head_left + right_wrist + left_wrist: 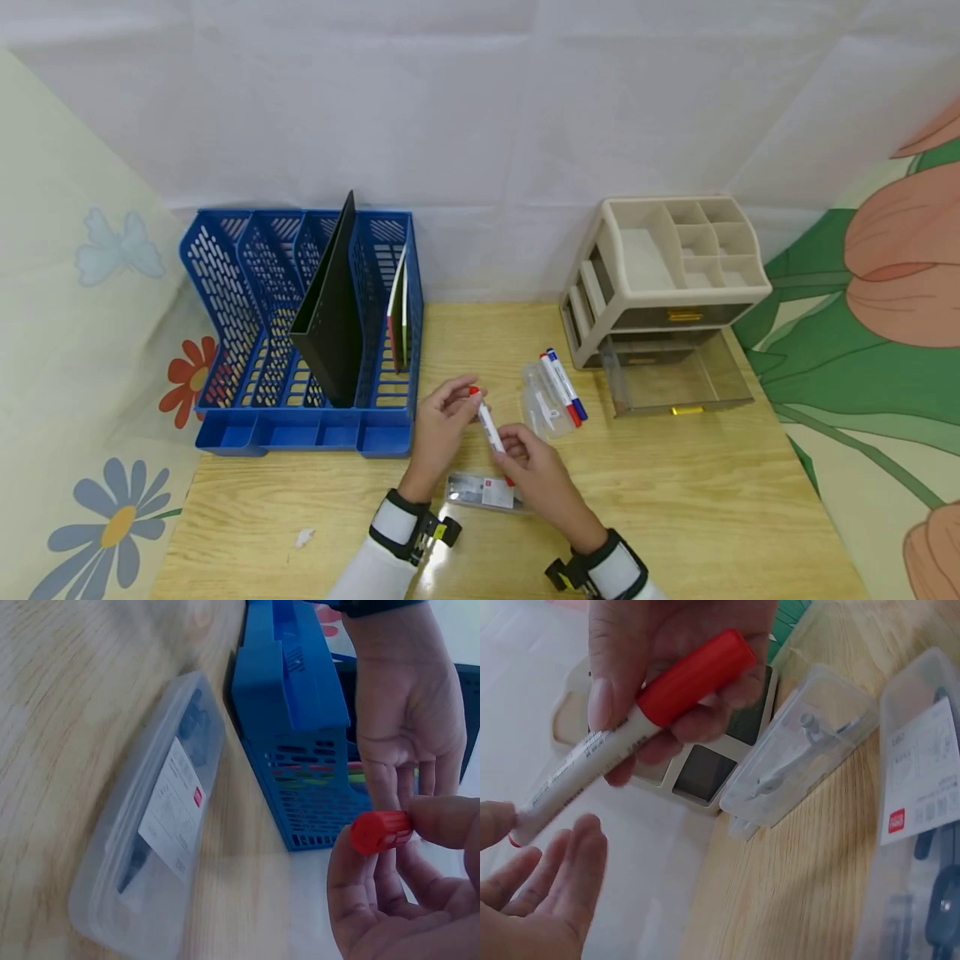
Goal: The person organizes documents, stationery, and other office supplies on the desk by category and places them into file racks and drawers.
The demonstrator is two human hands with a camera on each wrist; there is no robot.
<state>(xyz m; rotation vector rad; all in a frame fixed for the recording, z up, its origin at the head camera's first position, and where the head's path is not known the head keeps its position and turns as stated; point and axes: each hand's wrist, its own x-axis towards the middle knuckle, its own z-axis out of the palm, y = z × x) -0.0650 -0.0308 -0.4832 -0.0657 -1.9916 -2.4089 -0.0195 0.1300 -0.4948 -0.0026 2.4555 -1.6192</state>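
A white whiteboard marker (489, 427) with a red cap is held between both hands, tilted. My left hand (444, 417) pinches its far end between thumb and fingertips, the other fingers relaxed. At the near end my right hand (534, 467) grips the marker by the red cap (697, 677), also seen end-on in the right wrist view. Beneath the hands lies a clear plastic case (154, 825) with a white label and dark tools inside. Two more markers, one red (560, 387) and one blue (567, 383), lie beside a small clear case (802, 750) holding a compass-like tool.
A blue file rack (300, 421) at left holds a black folder (330, 317) and thin books (397, 317). At right stands a beige drawer unit (690, 292), its lower clear drawer (682, 392) pulled out. A white scrap (303, 537) lies near the front left.
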